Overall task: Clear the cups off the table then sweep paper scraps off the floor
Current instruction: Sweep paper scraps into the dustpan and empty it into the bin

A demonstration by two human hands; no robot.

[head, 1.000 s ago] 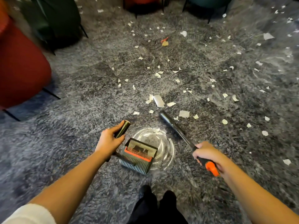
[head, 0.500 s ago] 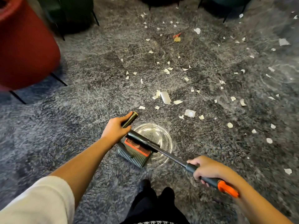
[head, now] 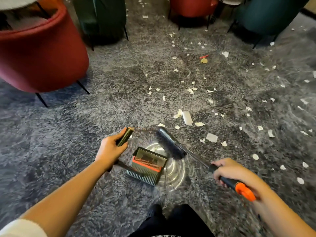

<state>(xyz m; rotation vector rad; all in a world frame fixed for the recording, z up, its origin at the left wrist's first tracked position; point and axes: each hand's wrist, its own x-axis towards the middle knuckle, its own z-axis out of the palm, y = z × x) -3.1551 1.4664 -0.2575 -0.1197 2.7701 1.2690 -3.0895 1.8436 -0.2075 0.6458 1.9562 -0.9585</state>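
A dark dustpan (head: 147, 165) with an orange comb strip rests on the grey marbled floor (head: 51, 134) in front of my feet. My left hand (head: 110, 148) grips its upright dark handle (head: 125, 136). My right hand (head: 228, 171) holds the broom handle (head: 236, 184), black with an orange end. The broom's dark bristle head (head: 171, 145) is just beyond the dustpan's mouth. White paper scraps (head: 187, 118) lie scattered ahead and to the right, the nearest ones (head: 211, 138) just past the broom head.
A red armchair (head: 39, 52) stands at the left, a dark green chair (head: 102, 16) behind it, another red chair (head: 191, 6) and a teal chair (head: 268, 14) at the back. A small red and yellow scrap (head: 204, 59) lies farther out. My dark shoes (head: 171, 218) are at the bottom.
The broom head has swung from across the dustpan out beyond its mouth. My view has tilted up, showing more of the chairs. My left hand keeps its hold on the dustpan handle.
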